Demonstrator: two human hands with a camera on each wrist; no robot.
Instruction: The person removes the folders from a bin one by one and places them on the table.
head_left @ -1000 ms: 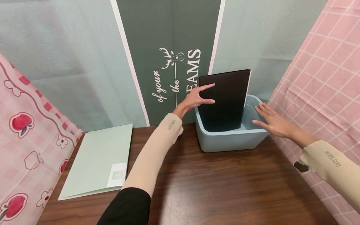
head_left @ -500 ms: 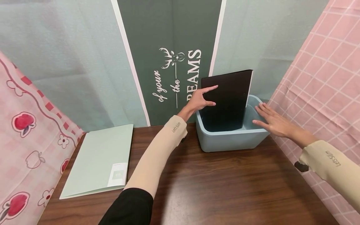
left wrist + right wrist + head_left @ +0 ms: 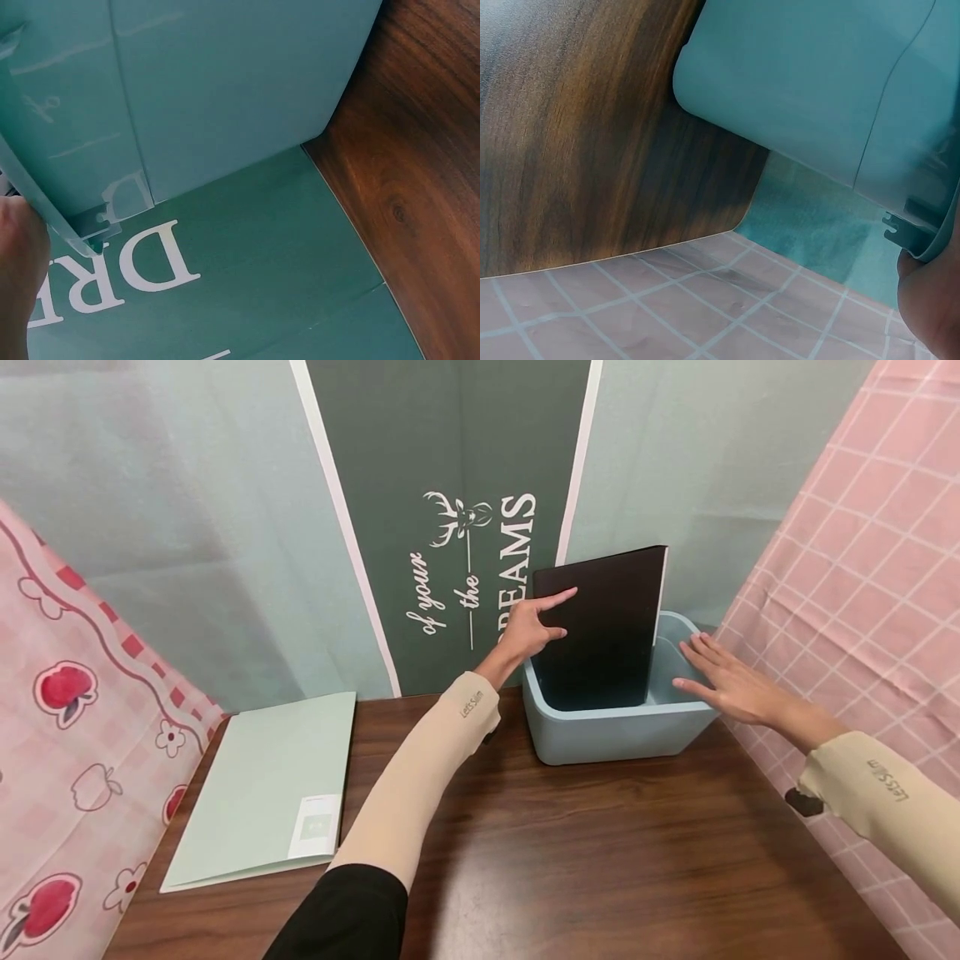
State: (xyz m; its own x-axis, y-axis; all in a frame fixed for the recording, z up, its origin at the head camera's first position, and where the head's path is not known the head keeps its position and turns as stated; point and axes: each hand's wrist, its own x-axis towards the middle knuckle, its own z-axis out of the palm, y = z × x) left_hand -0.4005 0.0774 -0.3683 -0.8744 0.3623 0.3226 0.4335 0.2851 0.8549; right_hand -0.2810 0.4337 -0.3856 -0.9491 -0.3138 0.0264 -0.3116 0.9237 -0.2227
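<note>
A tall black rectangular panel with a pale right edge, like a folder or a thin book [image 3: 611, 618], stands tilted in the light blue plastic bin [image 3: 615, 739]. My left hand [image 3: 525, 625] is at the panel's left edge, above the bin's left rim. Its index finger and thumb are spread apart and overlap the panel's face; the other fingers are hidden. On the bin's right rim rests my right hand [image 3: 731, 685], fingers straight and thumb apart. The left wrist view shows the bin's side wall [image 3: 225, 82] close up; the right wrist view shows its opposite wall [image 3: 810, 82].
A mint green folder [image 3: 270, 777] with a white label lies on the left of the brown wooden table [image 3: 600, 852]. Behind the bin hangs a green printed cloth [image 3: 450, 427]. Pink cloths flank both sides; the gridded right cloth [image 3: 877, 568] is close to my right hand.
My left hand has moved slightly right and then back a little at the panel's left edge. The panel's top has shifted slightly right and back. My right hand stays put.
</note>
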